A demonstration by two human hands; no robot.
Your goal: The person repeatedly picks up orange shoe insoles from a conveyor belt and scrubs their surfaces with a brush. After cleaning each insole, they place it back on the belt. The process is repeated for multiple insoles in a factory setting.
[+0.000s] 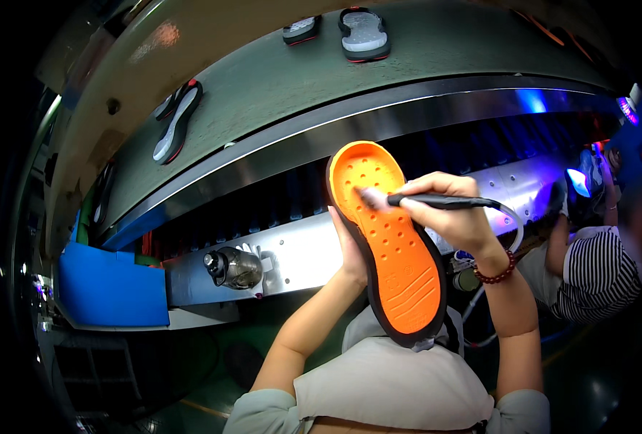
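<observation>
An orange shoe sole with a black rim (406, 278) stands tilted in front of me, its dimpled inner face turned toward me. My left hand (351, 249) grips its left edge; most of those fingers are hidden behind the sole. Pinched in my right hand (455, 217) is a black-handled brush (435, 201). Its pale bristles (373, 199) are at the upper, dimpled part of the sole and look slightly blurred. From the back end of the handle a clear tube (516, 230) curves down past my wrist, which wears a beaded bracelet.
Beyond a metal rail, a green conveyor belt (263, 87) carries several grey and black soles (364, 35). A dark, see-through bottle (238, 267) sits on the metal ledge (303, 249), left of my hands. A blue panel (111, 286) stands farther left. At right, another person in stripes (602, 275) works.
</observation>
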